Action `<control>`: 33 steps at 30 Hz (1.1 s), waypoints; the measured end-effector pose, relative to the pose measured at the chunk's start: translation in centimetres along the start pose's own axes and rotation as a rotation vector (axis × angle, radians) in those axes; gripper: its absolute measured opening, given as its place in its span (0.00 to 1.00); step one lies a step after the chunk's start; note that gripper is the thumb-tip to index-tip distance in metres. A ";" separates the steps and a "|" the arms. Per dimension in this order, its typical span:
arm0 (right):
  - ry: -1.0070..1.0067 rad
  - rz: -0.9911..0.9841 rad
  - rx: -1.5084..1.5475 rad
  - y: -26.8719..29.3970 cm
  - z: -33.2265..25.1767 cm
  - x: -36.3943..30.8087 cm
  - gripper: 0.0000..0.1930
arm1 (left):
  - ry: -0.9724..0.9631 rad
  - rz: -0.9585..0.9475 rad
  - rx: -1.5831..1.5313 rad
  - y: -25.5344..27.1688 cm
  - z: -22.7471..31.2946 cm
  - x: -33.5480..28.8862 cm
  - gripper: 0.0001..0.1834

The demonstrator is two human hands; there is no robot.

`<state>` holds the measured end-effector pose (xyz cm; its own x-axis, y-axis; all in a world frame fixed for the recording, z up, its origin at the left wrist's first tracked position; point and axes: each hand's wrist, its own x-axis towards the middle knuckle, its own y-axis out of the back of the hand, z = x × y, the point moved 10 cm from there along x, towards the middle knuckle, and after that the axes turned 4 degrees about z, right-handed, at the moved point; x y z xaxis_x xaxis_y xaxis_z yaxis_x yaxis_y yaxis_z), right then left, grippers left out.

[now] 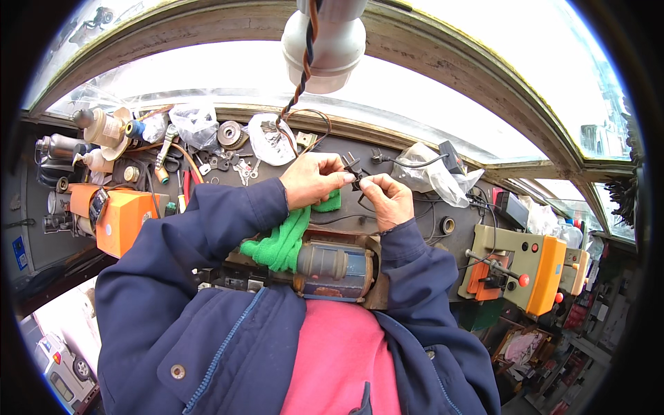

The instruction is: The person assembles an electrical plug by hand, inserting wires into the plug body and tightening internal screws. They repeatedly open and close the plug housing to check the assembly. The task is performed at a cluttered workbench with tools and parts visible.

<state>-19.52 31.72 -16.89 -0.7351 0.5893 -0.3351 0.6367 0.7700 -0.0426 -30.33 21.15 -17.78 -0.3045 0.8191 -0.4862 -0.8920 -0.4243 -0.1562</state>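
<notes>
Over the bench, my left hand [315,181] and my right hand [389,200] meet with fingertips pinched on a small black piece with narrow prongs [353,166]. Its exact kind is hard to make out, as fingers cover part of it. A green cloth [280,242] lies below my left hand, draped by the end of a worn blue-grey motor [335,270] close to my body. Just beyond my right hand, a black plug [379,157] with its cord rests on the bench next to a clear plastic bag [429,176].
Loose keys [243,168], a white bag [272,138] and a toothed metal wheel [231,134] lie along the window side. An orange-cased machine [124,218] stands left, and a key-cutting machine [543,273] with red knobs right. Twisted wires [304,72] hang down from above.
</notes>
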 end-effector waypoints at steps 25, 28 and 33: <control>-0.372 -0.255 0.353 -1.2 3.9 0.6 0.09 | -0.329 0.213 0.309 0.2 4.0 -0.9 0.23; -0.364 -0.209 0.268 -1.0 3.9 0.6 0.08 | -0.663 0.253 0.536 -0.6 7.6 -3.1 0.25; -0.312 -0.132 0.194 -0.6 3.7 0.5 0.09 | -0.760 0.214 0.664 -1.2 8.4 -3.2 0.12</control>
<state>-19.39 30.64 -20.51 -0.7263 0.3626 -0.5840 0.5957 0.7560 -0.2713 -31.10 22.28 -8.76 -0.4036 0.8773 0.2596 -0.7288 -0.4798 0.4885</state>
